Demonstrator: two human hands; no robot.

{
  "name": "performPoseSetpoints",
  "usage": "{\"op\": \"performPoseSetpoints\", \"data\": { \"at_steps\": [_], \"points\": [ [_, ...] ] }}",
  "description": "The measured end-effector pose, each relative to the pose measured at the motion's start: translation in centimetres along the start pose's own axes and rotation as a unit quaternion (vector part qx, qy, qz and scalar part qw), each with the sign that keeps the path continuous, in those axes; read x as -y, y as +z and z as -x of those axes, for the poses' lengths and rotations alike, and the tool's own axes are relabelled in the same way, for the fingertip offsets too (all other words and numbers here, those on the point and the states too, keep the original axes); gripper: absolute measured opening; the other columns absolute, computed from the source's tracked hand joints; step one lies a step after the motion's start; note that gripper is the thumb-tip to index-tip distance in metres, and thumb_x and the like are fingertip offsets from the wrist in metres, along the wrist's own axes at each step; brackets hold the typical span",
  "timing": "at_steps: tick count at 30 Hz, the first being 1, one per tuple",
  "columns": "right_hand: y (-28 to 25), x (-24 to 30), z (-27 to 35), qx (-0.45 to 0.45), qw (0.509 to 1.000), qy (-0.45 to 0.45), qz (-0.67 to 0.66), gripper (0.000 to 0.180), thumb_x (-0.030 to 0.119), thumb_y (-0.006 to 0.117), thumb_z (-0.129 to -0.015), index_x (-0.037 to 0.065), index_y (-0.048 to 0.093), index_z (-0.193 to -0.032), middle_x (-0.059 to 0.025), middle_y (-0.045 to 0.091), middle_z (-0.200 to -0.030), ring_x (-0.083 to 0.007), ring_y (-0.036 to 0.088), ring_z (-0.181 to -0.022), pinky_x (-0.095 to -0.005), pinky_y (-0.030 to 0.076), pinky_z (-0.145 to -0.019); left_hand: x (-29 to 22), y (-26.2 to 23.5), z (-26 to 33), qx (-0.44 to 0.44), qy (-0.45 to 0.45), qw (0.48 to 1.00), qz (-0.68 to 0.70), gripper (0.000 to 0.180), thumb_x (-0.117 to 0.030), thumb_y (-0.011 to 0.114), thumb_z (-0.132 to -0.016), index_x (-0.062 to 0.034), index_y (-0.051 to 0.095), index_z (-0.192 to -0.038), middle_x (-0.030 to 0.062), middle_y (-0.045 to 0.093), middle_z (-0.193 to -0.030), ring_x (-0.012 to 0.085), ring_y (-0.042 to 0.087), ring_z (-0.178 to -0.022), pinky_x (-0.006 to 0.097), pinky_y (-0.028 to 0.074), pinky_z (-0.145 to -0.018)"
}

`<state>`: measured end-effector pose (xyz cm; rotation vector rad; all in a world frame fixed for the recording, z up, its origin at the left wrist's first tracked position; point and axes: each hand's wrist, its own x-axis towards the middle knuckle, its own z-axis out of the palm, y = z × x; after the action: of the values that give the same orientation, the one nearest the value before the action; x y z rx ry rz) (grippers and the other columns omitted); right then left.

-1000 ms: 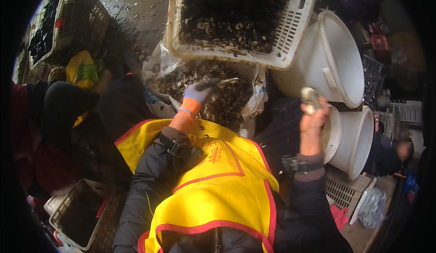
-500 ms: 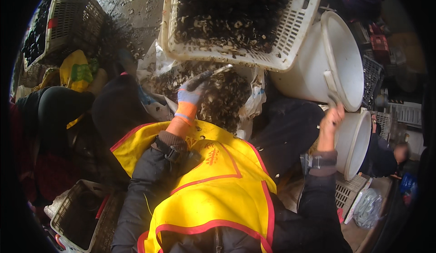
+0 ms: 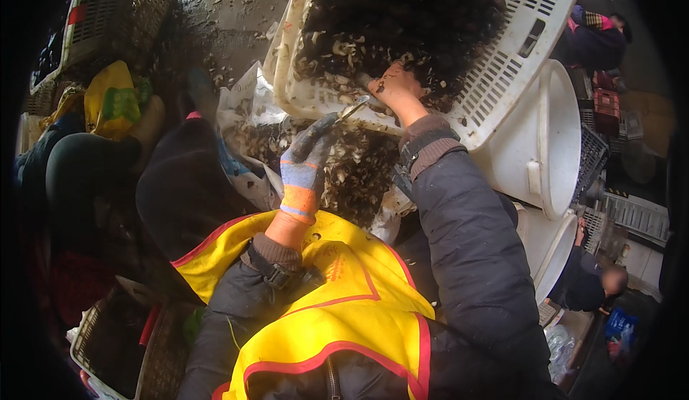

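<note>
My left hand (image 3: 307, 159), in a grey-and-orange glove with dark, dirty fingers, is closed on a slim, shiny, pale-edged piece (image 3: 353, 107); whether it is a shell or a blade I cannot tell. It hovers over a heap of shells (image 3: 355, 177) in front of me. My right hand (image 3: 399, 90) reaches into the near side of a white slatted crate (image 3: 495, 95), its fingers bent among dark shellfish (image 3: 402, 19). A pale tip shows by its thumb; what it holds is partly hidden.
A large white bucket (image 3: 527, 138) stands right of the crate, with a second white bucket (image 3: 549, 245) nearer me. White plastic sheeting (image 3: 247, 105) edges the heap. Another crate (image 3: 108, 19) stands at the far left. Other people (image 3: 592, 281) sit at the right.
My right hand has left the bucket's rim and swung left into the crate. My left hand has shifted slightly right, still gripping the piece. The view has shifted a little.
</note>
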<state>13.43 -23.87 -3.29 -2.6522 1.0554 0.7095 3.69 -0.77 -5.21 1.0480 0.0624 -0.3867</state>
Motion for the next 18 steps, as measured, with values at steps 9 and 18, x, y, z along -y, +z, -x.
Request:
{"op": "performPoseSetpoints", "data": {
  "at_steps": [9,18],
  "points": [
    [0.5,-3.4,-0.6,-0.030,0.996,-0.087,-0.009,0.084,0.031,0.061,-0.076,0.000,0.034,-0.150,-0.0284,0.050,-0.140,-0.0408,0.046,-0.132,-0.0423,0.040,-0.109,-1.2,0.4,-0.4,-0.024,-0.003,0.999,0.026,0.028,-0.008,0.062,-0.097,0.0008,0.065,-0.123,0.0067,0.068,-0.116,0.0143,0.063,-0.104,0.028,0.048,-0.094],
    [1.5,-3.8,-1.1,-0.015,0.993,-0.112,-0.033,0.062,0.033,0.068,-0.077,0.001,0.054,-0.129,-0.0271,0.058,-0.129,-0.0417,0.056,-0.121,-0.0423,0.046,-0.102,-1.6,0.2,-0.4,-0.042,-0.033,0.998,0.015,0.029,-0.009,0.060,-0.098,0.0009,0.064,-0.126,0.0066,0.067,-0.118,0.0141,0.061,-0.106,0.028,0.048,-0.096]
  ]
}}
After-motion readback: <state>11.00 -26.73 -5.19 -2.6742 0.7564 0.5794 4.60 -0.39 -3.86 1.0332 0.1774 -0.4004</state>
